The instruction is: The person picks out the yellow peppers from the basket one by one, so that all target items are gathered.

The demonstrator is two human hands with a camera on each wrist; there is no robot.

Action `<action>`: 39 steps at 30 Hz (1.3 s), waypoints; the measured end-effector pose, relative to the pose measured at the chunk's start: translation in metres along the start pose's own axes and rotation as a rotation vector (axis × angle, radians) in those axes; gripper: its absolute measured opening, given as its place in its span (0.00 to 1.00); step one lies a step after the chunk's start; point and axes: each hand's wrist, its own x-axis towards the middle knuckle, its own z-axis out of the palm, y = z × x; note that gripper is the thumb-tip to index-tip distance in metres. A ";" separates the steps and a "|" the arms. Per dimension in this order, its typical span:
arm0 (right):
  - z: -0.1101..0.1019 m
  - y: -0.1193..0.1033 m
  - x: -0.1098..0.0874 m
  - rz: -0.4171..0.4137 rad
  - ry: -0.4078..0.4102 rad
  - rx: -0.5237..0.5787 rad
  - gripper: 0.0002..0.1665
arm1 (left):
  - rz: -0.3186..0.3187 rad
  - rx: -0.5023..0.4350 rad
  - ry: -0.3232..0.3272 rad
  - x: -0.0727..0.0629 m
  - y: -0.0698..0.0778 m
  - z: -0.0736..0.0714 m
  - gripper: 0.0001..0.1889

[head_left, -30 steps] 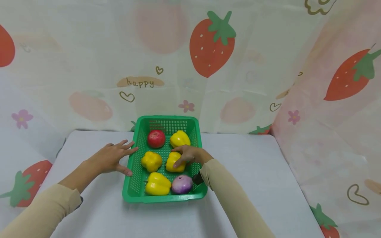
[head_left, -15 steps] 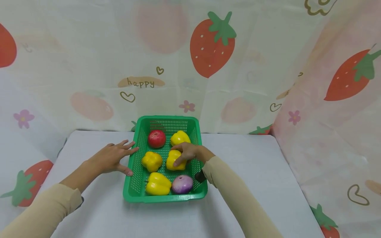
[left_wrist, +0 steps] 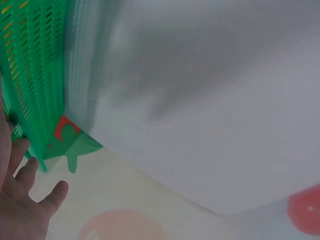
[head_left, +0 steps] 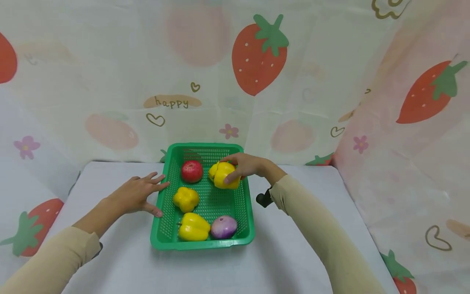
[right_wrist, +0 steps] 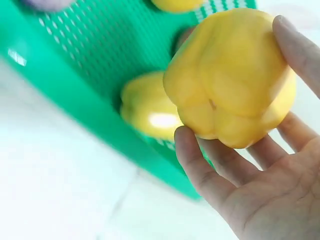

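Note:
My right hand (head_left: 249,164) grips a yellow bell pepper (right_wrist: 232,75) between thumb and fingers, raised over the back right of the green basket (head_left: 156,241). Behind it, partly covered, another yellow pepper (right_wrist: 152,106) lies in the basket. Fingers spread and straight, my left hand (head_left: 137,195) is at the basket's left rim. Inside the basket are a red pomegranate-like fruit (head_left: 192,171) at the back left and a lobed yellow pepper (head_left: 186,199) at mid left. Along the front are a yellow pepper with a stem (head_left: 194,227) and a purple eggplant-like round vegetable (head_left: 224,227).
The basket stands on a table with a white cloth (head_left: 304,228). A curtain printed with strawberries (head_left: 260,59) hangs right behind the table and along both sides. A dark wrist device (head_left: 264,199) sits below the right wrist.
The right hand has lifted the yellow bell pepper from the basket's middle right and carried it up and slightly right, over the back pepper. The left hand has stayed in place.

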 end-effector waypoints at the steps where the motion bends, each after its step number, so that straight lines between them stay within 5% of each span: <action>1: -0.007 -0.001 -0.004 -0.007 0.013 -0.003 0.47 | -0.001 0.001 0.000 0.000 0.000 0.000 0.49; 8: -0.048 0.000 -0.035 -0.028 0.104 -0.014 0.45 | -0.005 -0.003 -0.009 0.001 0.001 -0.002 0.50; 19: -0.090 0.029 -0.074 0.054 0.286 -0.023 0.43 | -0.010 -0.005 -0.001 0.000 0.002 -0.002 0.50; 31: -0.087 0.091 -0.093 0.066 0.450 0.160 0.39 | 0.002 0.000 -0.003 0.001 0.000 0.002 0.50; 39: -0.076 0.143 -0.104 0.207 0.545 0.258 0.46 | 0.002 -0.005 0.008 0.001 -0.002 0.003 0.50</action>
